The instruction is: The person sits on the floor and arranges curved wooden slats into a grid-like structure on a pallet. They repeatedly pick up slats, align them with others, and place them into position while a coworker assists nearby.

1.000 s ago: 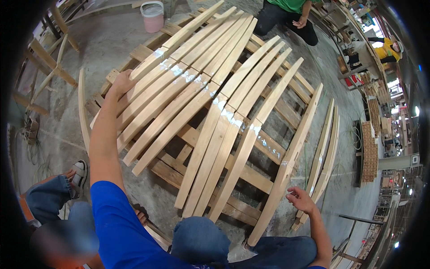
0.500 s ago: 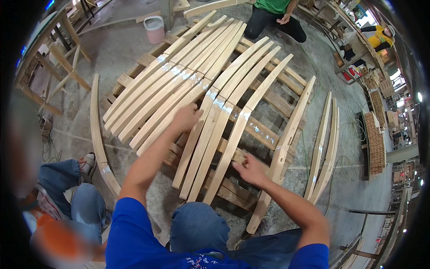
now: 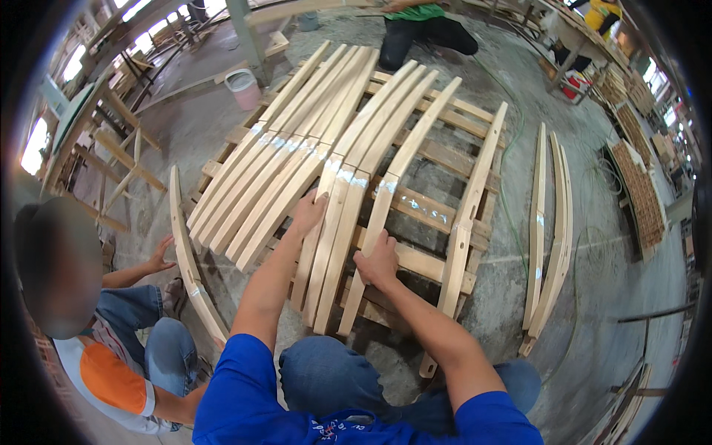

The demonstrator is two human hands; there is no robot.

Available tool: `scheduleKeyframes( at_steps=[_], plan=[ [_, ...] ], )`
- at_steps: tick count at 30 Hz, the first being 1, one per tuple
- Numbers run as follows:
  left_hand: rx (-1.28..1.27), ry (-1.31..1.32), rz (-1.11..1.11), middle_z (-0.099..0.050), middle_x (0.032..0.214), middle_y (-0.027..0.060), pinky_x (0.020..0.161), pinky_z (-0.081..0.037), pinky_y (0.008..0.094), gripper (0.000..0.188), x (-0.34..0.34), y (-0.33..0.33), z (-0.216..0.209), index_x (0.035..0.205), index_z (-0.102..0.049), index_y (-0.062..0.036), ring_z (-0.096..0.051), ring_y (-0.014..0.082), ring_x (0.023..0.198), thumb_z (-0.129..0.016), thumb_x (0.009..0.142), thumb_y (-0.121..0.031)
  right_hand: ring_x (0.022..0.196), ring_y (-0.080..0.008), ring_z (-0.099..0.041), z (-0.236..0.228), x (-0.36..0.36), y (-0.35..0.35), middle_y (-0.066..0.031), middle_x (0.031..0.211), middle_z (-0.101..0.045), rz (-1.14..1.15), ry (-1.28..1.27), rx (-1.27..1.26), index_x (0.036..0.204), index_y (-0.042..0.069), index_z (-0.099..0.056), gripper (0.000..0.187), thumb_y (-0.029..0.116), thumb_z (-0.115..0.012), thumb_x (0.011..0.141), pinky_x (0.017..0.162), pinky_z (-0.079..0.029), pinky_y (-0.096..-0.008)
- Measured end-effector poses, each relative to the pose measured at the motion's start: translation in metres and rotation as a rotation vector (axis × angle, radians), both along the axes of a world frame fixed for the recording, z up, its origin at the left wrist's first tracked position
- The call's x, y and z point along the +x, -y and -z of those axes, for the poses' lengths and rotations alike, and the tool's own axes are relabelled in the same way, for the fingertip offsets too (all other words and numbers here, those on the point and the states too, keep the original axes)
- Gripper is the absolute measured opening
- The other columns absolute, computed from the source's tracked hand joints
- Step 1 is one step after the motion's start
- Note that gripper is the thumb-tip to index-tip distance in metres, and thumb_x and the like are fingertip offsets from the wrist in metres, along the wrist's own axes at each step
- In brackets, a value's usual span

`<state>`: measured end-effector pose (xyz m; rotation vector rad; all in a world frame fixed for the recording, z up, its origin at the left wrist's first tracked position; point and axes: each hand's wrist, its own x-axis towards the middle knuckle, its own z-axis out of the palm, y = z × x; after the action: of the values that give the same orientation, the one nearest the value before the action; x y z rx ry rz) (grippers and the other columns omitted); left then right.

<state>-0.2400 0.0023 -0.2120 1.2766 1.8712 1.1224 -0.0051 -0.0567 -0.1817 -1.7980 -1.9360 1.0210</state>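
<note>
Several long, curved wooden pieces lie side by side across a slatted pallet (image 3: 426,215), each with pale bluish marks near its middle bend. My left hand (image 3: 308,213) is closed at the left edge of a curved wooden piece (image 3: 320,245) in the central group. Its fingertips partly disappear against the wood. Further right, my right hand (image 3: 379,261) grips the lower half of a separate curved wooden piece (image 3: 400,159), fingers wrapped over it. A tight row of curved pieces (image 3: 278,159) rests to the left of my left hand.
Another slotted piece (image 3: 469,215) lies along the pallet's right side. Curved pieces (image 3: 545,237) lie on the floor beyond. At left, a co-worker's hand (image 3: 158,254) is beside a floor piece (image 3: 185,245). A pink bucket (image 3: 245,90) and a kneeling person (image 3: 423,33) are at the back.
My right hand has moved left onto the separate curved piece. My left hand has stayed by the central group. The co-worker's hand now shows near the left floor piece, and the view has shifted.
</note>
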Motion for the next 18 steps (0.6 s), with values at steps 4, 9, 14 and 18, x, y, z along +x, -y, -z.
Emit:
scheduleKeyframes(
  at_steps=[4,9,14,18],
  plan=[
    [-0.061,0.045,-0.037,-0.076,0.11,0.0199,0.092,-0.054,0.0393,0.041,-0.003,-0.001,0.006,0.131,-0.068,-0.0046,-0.072,0.0306,0.103,-0.062,0.1,-0.031,0.118,-0.0488,-0.058,-0.001,0.001,0.005,-0.0274,0.132,-0.047,0.023,0.033,-0.008,0.147,-0.002,-0.033,0.092,0.038,-0.076,0.077,0.1,-0.05,-0.0564],
    [-0.034,-0.074,-0.11,-0.074,0.111,0.0214,0.094,-0.051,0.0414,0.041,0.013,0.007,-0.012,0.127,-0.07,-0.0042,-0.07,0.0341,0.102,-0.064,0.096,-0.031,0.121,-0.0459,-0.056,-0.008,0.04,-0.005,-0.0246,0.131,-0.05,0.109,-0.097,0.165,0.14,0.002,-0.047,0.072,0.036,-0.076,0.084,0.101,-0.049,-0.0537],
    [0.227,-0.63,-0.155,-0.07,0.102,0.0185,0.085,-0.053,0.0483,0.032,0.074,0.038,-0.031,0.114,-0.07,-0.0032,-0.066,0.0383,0.091,-0.068,0.092,-0.026,0.12,-0.0414,-0.053,-0.033,0.129,-0.015,-0.0236,0.126,-0.053,0.486,0.157,0.411,0.132,0.003,-0.052,0.059,0.029,-0.077,0.086,0.101,-0.046,-0.0532],
    [0.156,-0.478,0.161,-0.069,0.097,0.0168,0.079,-0.054,0.0463,0.031,0.135,0.068,-0.043,0.114,-0.069,-0.0037,-0.066,0.0361,0.088,-0.071,0.092,-0.026,0.122,-0.0435,-0.055,-0.028,0.17,0.001,-0.0239,0.128,-0.052,0.547,0.248,0.057,0.128,0.001,-0.051,0.061,0.029,-0.079,0.081,0.1,-0.049,-0.054]
  ],
)
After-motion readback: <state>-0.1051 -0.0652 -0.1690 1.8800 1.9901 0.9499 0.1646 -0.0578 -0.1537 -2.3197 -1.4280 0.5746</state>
